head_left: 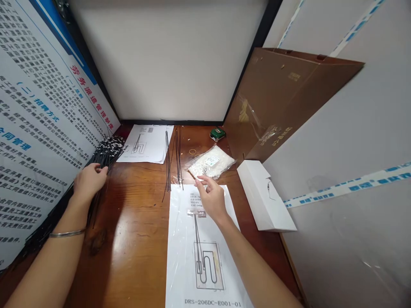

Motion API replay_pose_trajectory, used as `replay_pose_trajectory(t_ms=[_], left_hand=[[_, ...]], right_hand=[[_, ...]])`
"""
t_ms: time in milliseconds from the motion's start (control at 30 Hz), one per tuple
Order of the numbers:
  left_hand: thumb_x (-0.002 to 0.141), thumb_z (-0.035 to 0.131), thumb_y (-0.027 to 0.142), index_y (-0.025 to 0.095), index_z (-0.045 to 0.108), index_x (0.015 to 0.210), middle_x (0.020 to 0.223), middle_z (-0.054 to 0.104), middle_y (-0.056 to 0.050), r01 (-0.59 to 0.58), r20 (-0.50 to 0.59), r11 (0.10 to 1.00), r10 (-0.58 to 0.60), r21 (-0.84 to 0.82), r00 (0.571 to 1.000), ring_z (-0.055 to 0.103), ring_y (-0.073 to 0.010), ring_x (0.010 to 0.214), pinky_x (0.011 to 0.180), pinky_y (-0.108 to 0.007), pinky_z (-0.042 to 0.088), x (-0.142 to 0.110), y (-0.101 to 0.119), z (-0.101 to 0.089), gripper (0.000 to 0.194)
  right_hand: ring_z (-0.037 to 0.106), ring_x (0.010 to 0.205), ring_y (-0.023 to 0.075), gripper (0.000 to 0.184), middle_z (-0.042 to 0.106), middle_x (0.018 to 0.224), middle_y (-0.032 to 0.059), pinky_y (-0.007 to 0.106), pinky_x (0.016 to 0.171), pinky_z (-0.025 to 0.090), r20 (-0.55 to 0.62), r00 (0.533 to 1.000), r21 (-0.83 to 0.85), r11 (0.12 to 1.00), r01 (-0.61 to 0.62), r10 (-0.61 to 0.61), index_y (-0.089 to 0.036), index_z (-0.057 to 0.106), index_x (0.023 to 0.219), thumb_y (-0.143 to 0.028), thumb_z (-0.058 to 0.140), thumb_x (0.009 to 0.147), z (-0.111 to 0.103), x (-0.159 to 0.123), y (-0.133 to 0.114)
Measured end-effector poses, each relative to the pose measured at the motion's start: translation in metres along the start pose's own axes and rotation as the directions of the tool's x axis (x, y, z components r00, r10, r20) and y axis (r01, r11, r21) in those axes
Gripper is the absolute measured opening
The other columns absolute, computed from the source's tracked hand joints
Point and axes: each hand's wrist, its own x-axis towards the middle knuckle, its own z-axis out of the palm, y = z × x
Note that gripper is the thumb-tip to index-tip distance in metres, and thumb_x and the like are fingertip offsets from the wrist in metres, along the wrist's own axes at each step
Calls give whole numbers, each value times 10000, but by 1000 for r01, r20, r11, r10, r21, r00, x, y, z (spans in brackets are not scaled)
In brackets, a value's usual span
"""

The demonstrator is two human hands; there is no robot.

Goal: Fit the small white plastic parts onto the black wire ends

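Note:
At the left, my left hand (90,182) is at a thick bundle of thin black wires (109,149) with white tips, its thumb and fingers closed on some of them. My right hand (212,199) is over the top of a printed drawing sheet (180,256), beside a clear plastic bag of small white pieces (212,161). Its thumb and forefinger are brought together; whatever is between them is too small to make out. Several loose black wires (178,156) lie just left of the bag.
Another printed sheet (147,149) lies at the back of the wooden table (135,239). A green tape measure (217,134) sits near the rear panel. On the right are a white box (266,196) and a large brown carton (272,102). A text-covered poster (38,107) borders the left.

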Motion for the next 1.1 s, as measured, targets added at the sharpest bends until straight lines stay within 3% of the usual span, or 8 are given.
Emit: replay_pose_trajectory(t_ms=[100, 300, 567, 667, 767, 867, 933, 1100], left_hand=[[861, 529, 362, 68, 577, 1120, 1190, 590, -207, -76, 152, 926, 20, 369, 988, 566, -354, 1049, 815, -430, 483, -17, 24, 14, 395], [948, 324, 396, 98, 587, 978, 998, 637, -185, -382, 561, 886, 182, 262, 807, 554, -332, 991, 779, -431, 454, -78, 108, 54, 399], [917, 299, 132, 86, 600, 941, 972, 619, -185, -568, 646, 786, 305, 244, 699, 564, -303, 944, 751, -392, 417, -86, 100, 69, 305], [919, 293, 129, 94, 596, 900, 917, 628, -168, -551, 632, 802, 309, 228, 711, 573, -285, 904, 717, -367, 407, -85, 101, 61, 305], [941, 310, 203, 149, 560, 802, 803, 617, -99, -452, 584, 886, 314, 103, 748, 570, -227, 764, 648, -330, 386, -96, 109, 38, 291], [936, 359, 261, 192, 514, 740, 707, 577, -25, -331, 521, 934, 350, -134, 779, 537, -176, 656, 584, -287, 363, -123, 115, 12, 259], [928, 375, 259, 199, 508, 734, 689, 570, -14, -308, 492, 917, 397, -255, 774, 530, -161, 628, 574, -274, 369, -147, 114, -1, 243], [924, 387, 270, 213, 530, 711, 666, 607, -19, -179, 589, 916, 371, -359, 718, 557, -151, 595, 553, -249, 410, -203, 82, -16, 263]], right_hand=[[450, 464, 124, 344, 660, 698, 40, 273, 501, 376, 3, 1000, 20, 1000, -22, 22, -156, 660, 984, -446, 527, 856, 4, -2, 12], [540, 544, 154, 319, 615, 630, 15, 269, 529, 394, -2, 1000, 78, 997, -20, 20, -164, 662, 945, -441, 528, 860, 4, -1, 17], [551, 538, 160, 315, 612, 613, 13, 276, 535, 406, 30, 1000, 79, 997, -2, 0, -168, 665, 925, -443, 528, 858, 3, -2, 17], [488, 480, 137, 331, 615, 612, 11, 270, 496, 381, 46, 999, 105, 994, -23, 18, -166, 654, 923, -467, 534, 855, 2, -4, 8], [441, 428, 109, 417, 686, 730, 42, 252, 414, 344, 234, 965, 224, 959, -175, 122, -164, 610, 1043, -525, 530, 849, 2, -8, -14], [545, 459, 113, 516, 718, 991, 114, 243, 389, 368, 550, 800, 350, 804, -480, 239, -175, 525, 1183, -560, 531, 839, 8, -15, -44], [678, 677, 162, 486, 687, 1113, 143, 260, 518, 485, 679, 710, 437, 674, -595, 187, -174, 532, 1173, -518, 573, 833, 16, -19, -60], [674, 644, 137, 360, 711, 789, 41, 307, 704, 526, 619, 770, 562, 599, -571, 153, -154, 592, 1118, -411, 566, 868, 23, -16, -69]])
